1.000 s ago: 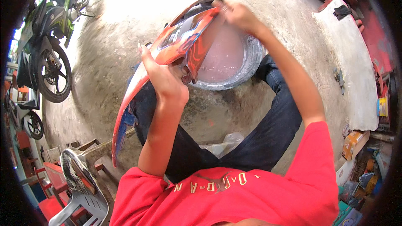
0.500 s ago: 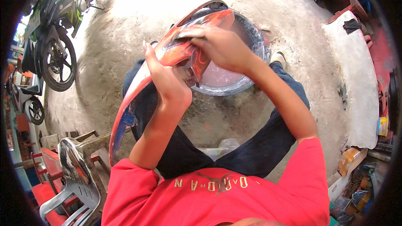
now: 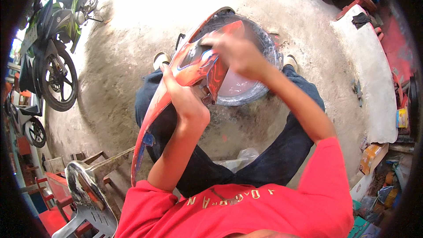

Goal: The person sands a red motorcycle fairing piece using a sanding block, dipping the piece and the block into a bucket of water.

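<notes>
A long red motorcycle body panel (image 3: pixel 192 74) with black, white and blue graphics lies tilted over a grey basin (image 3: pixel 264 89) holding cloudy pinkish liquid. My left hand (image 3: pixel 184 98) grips the panel's lower left part, thumb up along its edge. My right hand (image 3: pixel 238 57) is blurred on the panel's upper surface, over the dark graphic, fingers drawn together; what is under them is too unclear to name. My knees are bent either side of the basin.
Motorbikes (image 3: pixel 59 75) stand at the left. A worn plastic chair (image 3: pixel 79 218) and wooden frames are at lower left. A white slab (image 3: pixel 372 92), a cardboard box (image 3: pixel 372 154) and assorted clutter line the right side of the concrete floor (image 3: pixel 110 97).
My right hand has moved from the panel's upper tip down and left onto its graphic surface. My left hand keeps its grip, shifted slightly right and down in view with the panel.
</notes>
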A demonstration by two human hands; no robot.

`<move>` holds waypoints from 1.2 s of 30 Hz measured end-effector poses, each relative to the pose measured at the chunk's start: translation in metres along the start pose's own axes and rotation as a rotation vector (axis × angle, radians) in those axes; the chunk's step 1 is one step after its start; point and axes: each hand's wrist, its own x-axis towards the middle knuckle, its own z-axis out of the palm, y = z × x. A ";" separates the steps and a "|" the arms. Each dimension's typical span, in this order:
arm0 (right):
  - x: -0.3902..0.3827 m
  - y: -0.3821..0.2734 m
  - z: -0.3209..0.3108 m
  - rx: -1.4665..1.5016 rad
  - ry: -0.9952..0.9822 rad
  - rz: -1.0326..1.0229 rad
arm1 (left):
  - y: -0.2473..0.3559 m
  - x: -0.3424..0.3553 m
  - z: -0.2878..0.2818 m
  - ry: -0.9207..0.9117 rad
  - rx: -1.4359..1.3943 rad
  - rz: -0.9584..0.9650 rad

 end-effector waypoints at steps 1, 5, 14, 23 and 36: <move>-0.001 -0.038 0.006 0.047 0.065 -0.226 | -0.004 0.020 -0.035 -0.450 -0.267 -0.070; 0.008 0.013 0.013 0.024 0.194 -0.312 | 0.001 -0.008 0.018 -0.003 -0.071 0.002; 0.001 -0.034 0.015 0.175 0.074 -0.294 | -0.007 -0.004 0.004 -0.068 -0.127 0.123; 0.016 -0.040 0.015 0.252 0.044 -0.219 | -0.010 -0.002 0.012 0.062 -0.043 0.224; 0.017 0.000 0.013 0.145 0.123 -0.251 | -0.003 0.003 -0.001 -0.270 -0.212 0.016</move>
